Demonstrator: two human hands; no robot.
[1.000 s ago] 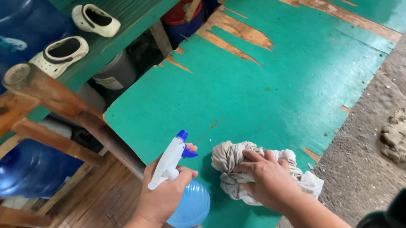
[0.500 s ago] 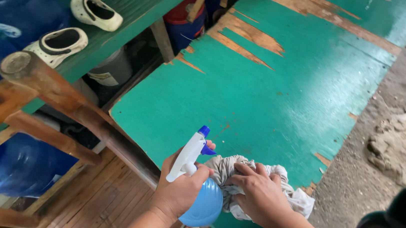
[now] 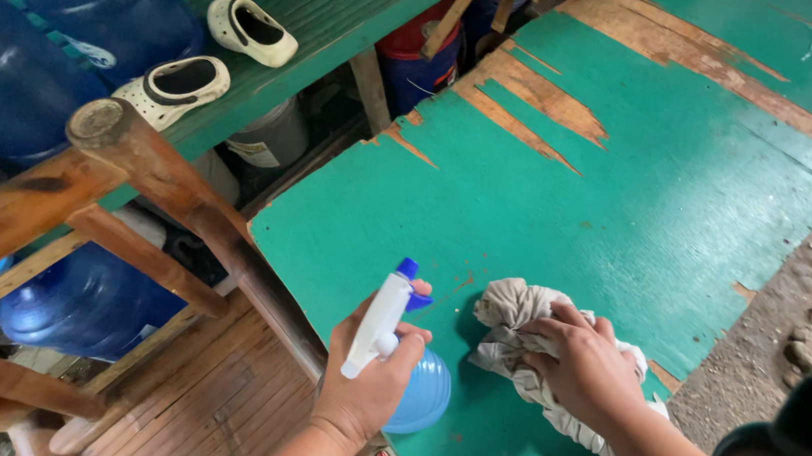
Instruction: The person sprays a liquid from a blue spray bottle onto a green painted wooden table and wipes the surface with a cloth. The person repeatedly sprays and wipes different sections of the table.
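The left hand [image 3: 371, 385] has its grip wrapped tight around the neck of a spray bottle [image 3: 394, 358]. The bottle's long axis tilts: its round translucent blue body, contents not discernible, sits low beside the palm, and the white trigger head with a blue nozzle tip rises up and away over the worktop [image 3: 569, 205]. Just beside that grip, the right hand [image 3: 584, 369] presses a crumpled grey-white rag [image 3: 517, 320] flat onto the green painted worktop, fingers curled into the cloth. Farther from the grip, the paint is peeled to bare wood. Beyond the worktop's edge stand a wooden chair frame [image 3: 118, 198], large blue water jugs [image 3: 67, 11] and a pair of cream clogs [image 3: 213, 52] on a green shelf.
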